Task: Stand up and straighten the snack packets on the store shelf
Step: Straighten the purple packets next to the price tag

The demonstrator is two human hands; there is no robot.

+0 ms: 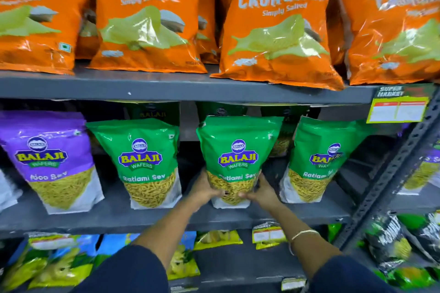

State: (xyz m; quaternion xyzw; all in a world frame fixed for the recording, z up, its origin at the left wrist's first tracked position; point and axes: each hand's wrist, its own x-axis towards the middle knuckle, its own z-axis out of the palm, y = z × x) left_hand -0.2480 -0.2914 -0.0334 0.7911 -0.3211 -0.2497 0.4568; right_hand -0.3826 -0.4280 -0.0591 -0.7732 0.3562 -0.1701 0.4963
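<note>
A green Ratlami Sev packet (238, 150) stands upright in the middle of the grey middle shelf (114, 216). My left hand (206, 189) grips its lower left edge and my right hand (262, 191) grips its lower right edge, thumbs on the front. Another green packet (145, 162) stands to its left, and a third green packet (319, 159) leans slightly at its right. A purple Aloo Sev packet (52, 159) stands tilted at the far left. More green packets stand behind in the shadow.
Several orange Crunchem bags (278, 28) fill the upper shelf. A yellow price tag (397, 109) hangs at its right end. A slotted metal upright (390, 178) runs down the right. Mixed packets lie on the lower shelf (219, 259), dark bags (390, 242) at right.
</note>
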